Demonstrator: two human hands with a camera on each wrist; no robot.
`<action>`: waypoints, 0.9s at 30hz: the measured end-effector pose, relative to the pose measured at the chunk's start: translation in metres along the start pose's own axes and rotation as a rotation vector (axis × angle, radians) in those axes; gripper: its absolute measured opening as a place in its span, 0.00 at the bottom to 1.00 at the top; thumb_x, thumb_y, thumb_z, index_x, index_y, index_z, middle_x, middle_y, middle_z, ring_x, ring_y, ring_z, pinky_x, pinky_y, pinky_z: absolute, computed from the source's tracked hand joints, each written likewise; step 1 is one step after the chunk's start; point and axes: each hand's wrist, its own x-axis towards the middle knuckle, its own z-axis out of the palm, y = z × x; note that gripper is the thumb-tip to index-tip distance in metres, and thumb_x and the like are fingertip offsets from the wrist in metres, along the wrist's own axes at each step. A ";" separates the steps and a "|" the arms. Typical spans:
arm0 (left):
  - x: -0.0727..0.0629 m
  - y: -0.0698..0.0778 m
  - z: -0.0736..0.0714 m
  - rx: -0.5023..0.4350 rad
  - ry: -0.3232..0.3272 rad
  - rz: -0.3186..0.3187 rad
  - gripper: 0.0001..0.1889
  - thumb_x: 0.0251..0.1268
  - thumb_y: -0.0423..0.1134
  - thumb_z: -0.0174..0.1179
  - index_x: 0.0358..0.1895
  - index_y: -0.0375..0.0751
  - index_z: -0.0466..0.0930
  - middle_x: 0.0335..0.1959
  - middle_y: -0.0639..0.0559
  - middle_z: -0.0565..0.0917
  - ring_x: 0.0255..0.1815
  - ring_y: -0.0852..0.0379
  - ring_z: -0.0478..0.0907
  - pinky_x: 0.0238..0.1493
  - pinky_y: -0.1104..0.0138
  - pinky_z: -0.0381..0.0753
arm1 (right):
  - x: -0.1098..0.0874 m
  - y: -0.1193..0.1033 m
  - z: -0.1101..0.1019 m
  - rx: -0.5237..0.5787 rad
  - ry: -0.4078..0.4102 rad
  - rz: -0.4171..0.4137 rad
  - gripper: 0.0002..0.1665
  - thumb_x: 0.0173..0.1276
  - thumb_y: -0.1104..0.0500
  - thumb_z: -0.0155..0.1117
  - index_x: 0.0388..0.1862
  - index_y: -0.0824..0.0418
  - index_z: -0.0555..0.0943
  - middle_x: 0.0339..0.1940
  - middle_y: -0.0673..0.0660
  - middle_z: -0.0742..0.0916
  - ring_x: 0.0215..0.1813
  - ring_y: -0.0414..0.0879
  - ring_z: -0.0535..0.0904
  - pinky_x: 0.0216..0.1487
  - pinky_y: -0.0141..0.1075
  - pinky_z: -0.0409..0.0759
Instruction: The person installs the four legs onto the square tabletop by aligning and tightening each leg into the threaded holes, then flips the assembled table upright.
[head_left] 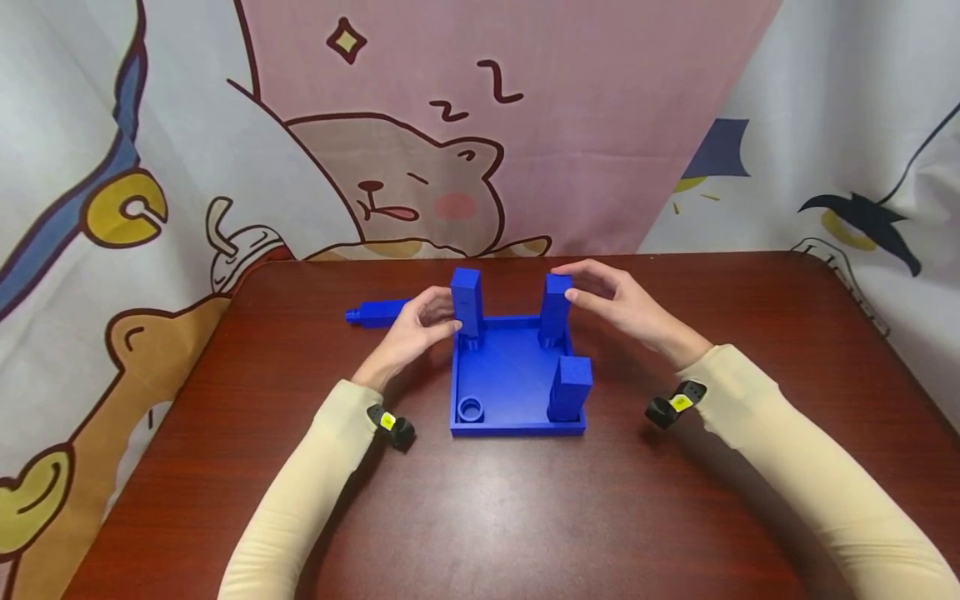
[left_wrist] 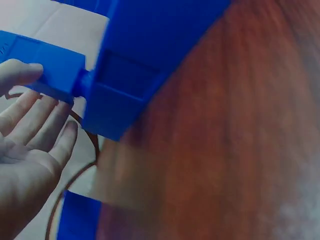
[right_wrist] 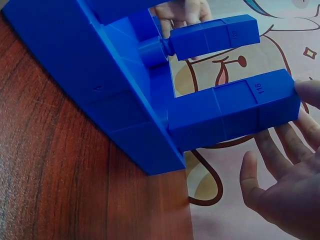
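Note:
A square blue tray-like base (head_left: 504, 375) lies on the table with three upright square blue legs. My left hand (head_left: 417, 327) holds the back-left leg (head_left: 467, 302) between thumb and fingers; in the right wrist view that leg (right_wrist: 217, 39), marked 128, shows a narrow neck at its socket. The back-right leg (head_left: 556, 307) is pinched near its top by my right hand (head_left: 618, 302); its side reads 118 in the right wrist view. A front-right leg (head_left: 571, 387) stands untouched. The front-left corner has a bare round socket (head_left: 470, 409).
Another blue leg (head_left: 382, 313) lies on its side left of the base, its knobbed end pointing left and its other end behind my left hand. The brown table (head_left: 510, 517) ends at a printed cloth (head_left: 585, 125) behind.

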 end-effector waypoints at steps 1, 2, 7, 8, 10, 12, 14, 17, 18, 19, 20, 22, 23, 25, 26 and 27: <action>0.000 0.003 0.001 0.004 0.009 0.005 0.22 0.60 0.21 0.61 0.58 0.25 0.69 0.53 0.31 0.77 0.55 0.41 0.76 0.58 0.57 0.74 | 0.000 0.000 0.000 -0.002 0.000 0.003 0.24 0.74 0.56 0.57 0.66 0.62 0.72 0.64 0.57 0.77 0.65 0.53 0.71 0.60 0.35 0.71; 0.000 0.007 0.002 -0.002 0.020 0.016 0.23 0.60 0.21 0.61 0.59 0.26 0.68 0.54 0.31 0.77 0.56 0.42 0.75 0.59 0.55 0.73 | 0.000 0.000 0.000 -0.004 0.001 0.004 0.24 0.74 0.56 0.57 0.65 0.61 0.72 0.64 0.57 0.77 0.65 0.53 0.71 0.60 0.35 0.71; 0.003 0.026 0.006 -0.048 0.106 0.112 0.23 0.59 0.22 0.62 0.59 0.26 0.69 0.56 0.33 0.76 0.56 0.45 0.75 0.61 0.52 0.70 | 0.000 0.000 0.000 0.007 -0.001 -0.011 0.24 0.74 0.57 0.57 0.66 0.65 0.71 0.64 0.58 0.77 0.65 0.51 0.71 0.60 0.34 0.71; 0.004 0.030 0.006 -0.061 0.118 0.136 0.23 0.59 0.22 0.62 0.58 0.25 0.70 0.56 0.33 0.76 0.56 0.45 0.75 0.61 0.52 0.70 | 0.000 0.000 0.000 0.008 -0.001 -0.013 0.24 0.74 0.58 0.57 0.66 0.65 0.71 0.63 0.58 0.77 0.65 0.51 0.72 0.60 0.34 0.71; 0.005 0.036 0.008 -0.057 0.143 0.173 0.21 0.59 0.23 0.63 0.57 0.24 0.71 0.56 0.32 0.77 0.57 0.45 0.75 0.61 0.54 0.70 | 0.001 0.001 0.000 0.005 -0.002 -0.011 0.24 0.74 0.57 0.57 0.66 0.64 0.72 0.64 0.58 0.77 0.65 0.51 0.72 0.60 0.34 0.71; 0.005 0.042 0.011 -0.034 0.169 0.198 0.21 0.59 0.24 0.64 0.56 0.25 0.72 0.55 0.33 0.77 0.57 0.46 0.75 0.61 0.56 0.71 | 0.001 0.001 0.000 0.001 -0.002 -0.009 0.24 0.74 0.57 0.57 0.66 0.63 0.72 0.64 0.58 0.77 0.64 0.51 0.72 0.60 0.34 0.71; 0.005 0.046 0.014 0.007 0.211 0.205 0.20 0.59 0.26 0.65 0.55 0.27 0.73 0.53 0.35 0.79 0.56 0.48 0.76 0.60 0.58 0.72 | 0.001 0.002 0.000 0.001 -0.002 -0.010 0.23 0.74 0.57 0.57 0.65 0.62 0.73 0.63 0.58 0.77 0.64 0.51 0.72 0.60 0.34 0.71; 0.004 0.052 0.023 0.039 0.297 0.182 0.19 0.58 0.28 0.67 0.52 0.28 0.74 0.49 0.39 0.80 0.52 0.50 0.78 0.56 0.60 0.75 | 0.001 0.002 -0.001 0.004 -0.001 -0.018 0.23 0.74 0.58 0.57 0.65 0.62 0.73 0.63 0.58 0.77 0.64 0.52 0.72 0.59 0.34 0.72; 0.004 0.053 0.026 0.051 0.329 0.167 0.19 0.57 0.29 0.69 0.50 0.29 0.74 0.47 0.41 0.80 0.50 0.51 0.78 0.55 0.61 0.76 | 0.001 0.002 -0.001 0.004 -0.001 -0.021 0.23 0.74 0.58 0.57 0.65 0.62 0.73 0.63 0.58 0.77 0.64 0.53 0.72 0.59 0.33 0.72; 0.004 0.054 0.030 0.064 0.360 0.153 0.19 0.56 0.30 0.70 0.49 0.30 0.74 0.46 0.42 0.80 0.49 0.52 0.78 0.53 0.61 0.77 | 0.001 0.002 -0.001 0.004 0.000 -0.023 0.23 0.74 0.58 0.57 0.65 0.62 0.73 0.63 0.58 0.78 0.64 0.53 0.72 0.59 0.33 0.72; 0.005 0.055 0.033 0.075 0.388 0.140 0.19 0.55 0.30 0.71 0.48 0.30 0.74 0.45 0.43 0.80 0.47 0.52 0.78 0.52 0.62 0.78 | 0.001 0.002 -0.001 0.004 -0.001 -0.025 0.23 0.74 0.58 0.57 0.65 0.62 0.73 0.63 0.58 0.78 0.64 0.53 0.72 0.59 0.33 0.72; 0.005 0.057 0.038 0.102 0.430 0.128 0.20 0.52 0.31 0.72 0.46 0.32 0.74 0.42 0.44 0.79 0.45 0.53 0.78 0.50 0.62 0.78 | 0.001 0.002 -0.001 0.005 0.000 -0.025 0.23 0.74 0.58 0.57 0.65 0.62 0.73 0.62 0.59 0.78 0.64 0.53 0.72 0.59 0.32 0.72; 0.005 0.058 0.040 0.120 0.447 0.126 0.20 0.51 0.32 0.73 0.46 0.32 0.75 0.41 0.45 0.79 0.44 0.53 0.78 0.49 0.63 0.78 | 0.001 0.001 -0.001 0.004 0.000 -0.024 0.23 0.74 0.58 0.57 0.65 0.62 0.73 0.62 0.59 0.78 0.64 0.52 0.72 0.59 0.33 0.72; 0.004 0.063 0.043 0.144 0.464 0.120 0.20 0.51 0.31 0.73 0.45 0.31 0.74 0.40 0.43 0.78 0.43 0.51 0.78 0.48 0.61 0.78 | 0.001 0.001 -0.001 0.006 -0.001 -0.022 0.23 0.74 0.58 0.57 0.65 0.62 0.73 0.62 0.59 0.78 0.64 0.52 0.72 0.59 0.33 0.72; 0.004 0.063 0.044 0.145 0.468 0.119 0.20 0.50 0.30 0.73 0.45 0.31 0.74 0.40 0.43 0.78 0.43 0.51 0.78 0.48 0.61 0.78 | 0.001 0.001 0.000 0.010 0.000 -0.022 0.23 0.74 0.58 0.57 0.65 0.62 0.73 0.62 0.59 0.78 0.64 0.51 0.72 0.59 0.33 0.72; 0.005 0.063 0.044 0.139 0.468 0.117 0.19 0.50 0.30 0.73 0.44 0.31 0.75 0.39 0.43 0.78 0.42 0.51 0.78 0.47 0.61 0.78 | 0.001 0.001 0.000 0.011 0.001 -0.020 0.23 0.74 0.58 0.58 0.65 0.62 0.73 0.62 0.59 0.78 0.64 0.51 0.73 0.59 0.33 0.72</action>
